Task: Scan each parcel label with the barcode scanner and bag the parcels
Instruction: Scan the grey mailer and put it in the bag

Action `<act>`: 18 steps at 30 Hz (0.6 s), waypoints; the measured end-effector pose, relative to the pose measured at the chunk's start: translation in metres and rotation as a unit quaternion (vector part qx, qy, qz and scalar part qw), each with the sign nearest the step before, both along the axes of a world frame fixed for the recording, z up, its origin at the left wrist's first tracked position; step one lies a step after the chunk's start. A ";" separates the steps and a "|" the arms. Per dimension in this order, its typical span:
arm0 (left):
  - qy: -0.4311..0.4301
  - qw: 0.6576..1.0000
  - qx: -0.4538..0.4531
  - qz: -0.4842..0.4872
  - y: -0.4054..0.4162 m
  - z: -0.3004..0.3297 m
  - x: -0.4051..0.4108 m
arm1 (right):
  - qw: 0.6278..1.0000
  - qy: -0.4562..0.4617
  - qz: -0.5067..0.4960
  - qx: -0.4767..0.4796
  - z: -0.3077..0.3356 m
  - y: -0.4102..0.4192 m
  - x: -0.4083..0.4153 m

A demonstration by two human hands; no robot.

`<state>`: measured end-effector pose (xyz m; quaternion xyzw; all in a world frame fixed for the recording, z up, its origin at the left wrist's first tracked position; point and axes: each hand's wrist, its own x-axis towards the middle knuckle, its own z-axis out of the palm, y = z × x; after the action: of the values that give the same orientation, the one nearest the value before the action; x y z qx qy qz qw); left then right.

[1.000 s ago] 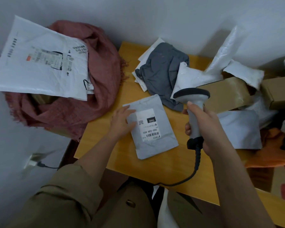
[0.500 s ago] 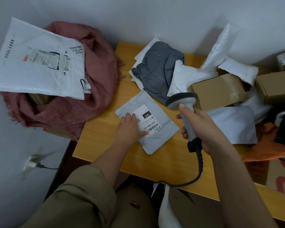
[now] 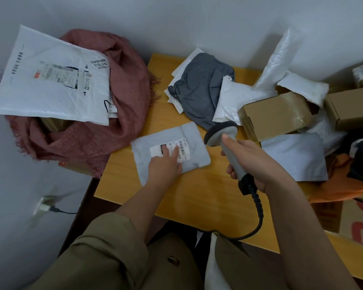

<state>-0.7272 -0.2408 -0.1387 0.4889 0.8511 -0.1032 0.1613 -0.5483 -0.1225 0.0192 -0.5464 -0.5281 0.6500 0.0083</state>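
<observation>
Hands split the work: left hand (image 3: 166, 164) lies flat on the grey parcel (image 3: 170, 151) near the tabletop's (image 3: 197, 195) left edge, right hand (image 3: 254, 164) grips the barcode scanner (image 3: 228, 147) just right of its label (image 3: 176, 150).

A grey parcel (image 3: 172, 148) lies flat on the wooden table (image 3: 199, 193). The left hand (image 3: 166, 164) presses on it with straight fingers, partly covering its white label (image 3: 172, 150). The right hand (image 3: 254, 162) grips a grey barcode scanner (image 3: 228, 147), whose head sits just beside the parcel's right edge. Cardboard boxes (image 3: 277, 114) and white bags (image 3: 239, 99) crowd the table's far right, and a pink scarf (image 3: 117, 114) lies at its left.
</observation>
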 end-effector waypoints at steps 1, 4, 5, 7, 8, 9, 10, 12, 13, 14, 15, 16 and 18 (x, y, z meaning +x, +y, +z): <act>0.010 0.999 -0.010 0.038 0.002 0.002 0.004 | 1.000 0.002 0.000 0.002 0.001 0.000 -0.001; -0.036 0.988 -0.020 0.151 0.011 0.006 0.005 | 1.000 0.009 0.006 0.002 0.003 0.002 -0.003; -0.049 0.986 -0.012 0.159 0.013 0.007 0.003 | 1.000 0.011 0.008 0.002 0.004 0.002 -0.003; -0.056 0.990 0.006 0.128 0.013 0.009 0.002 | 1.000 0.016 0.009 0.003 0.005 0.002 -0.003; -0.061 0.992 0.011 0.106 0.010 0.009 0.002 | 1.000 0.018 0.009 0.002 0.006 0.001 -0.003; -0.069 0.993 0.015 0.090 0.006 0.009 0.001 | 1.000 0.018 0.010 0.001 0.006 0.001 -0.002; -0.077 0.994 0.014 0.080 0.002 0.008 0.002 | 1.000 0.018 0.011 0.001 0.006 0.000 -0.002; -0.093 0.992 0.010 0.081 0.001 0.005 0.001 | 1.000 0.017 0.013 0.001 0.005 -0.001 -0.002; -0.098 0.992 0.006 0.084 0.001 0.003 0.001 | 1.000 0.019 0.014 0.000 0.006 -0.002 -0.003; -0.103 0.990 0.005 0.092 0.002 0.002 0.001 | 1.000 0.022 0.016 0.000 0.006 -0.003 -0.004; -0.110 0.988 0.008 0.110 0.003 0.001 0.001 | 1.000 0.023 0.017 0.001 0.006 -0.003 -0.005; -0.118 0.984 0.012 0.135 0.003 0.002 0.001 | 1.000 0.023 0.017 0.002 0.006 -0.004 -0.006; -0.140 0.973 0.023 0.183 0.002 0.002 0.000 | 1.000 0.023 0.020 0.005 0.008 -0.006 -0.010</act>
<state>-0.7276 -0.2388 -0.1367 0.3377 0.8973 0.0167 0.2838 -0.5578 -0.1284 0.0271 -0.5205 -0.5419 0.6598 0.0099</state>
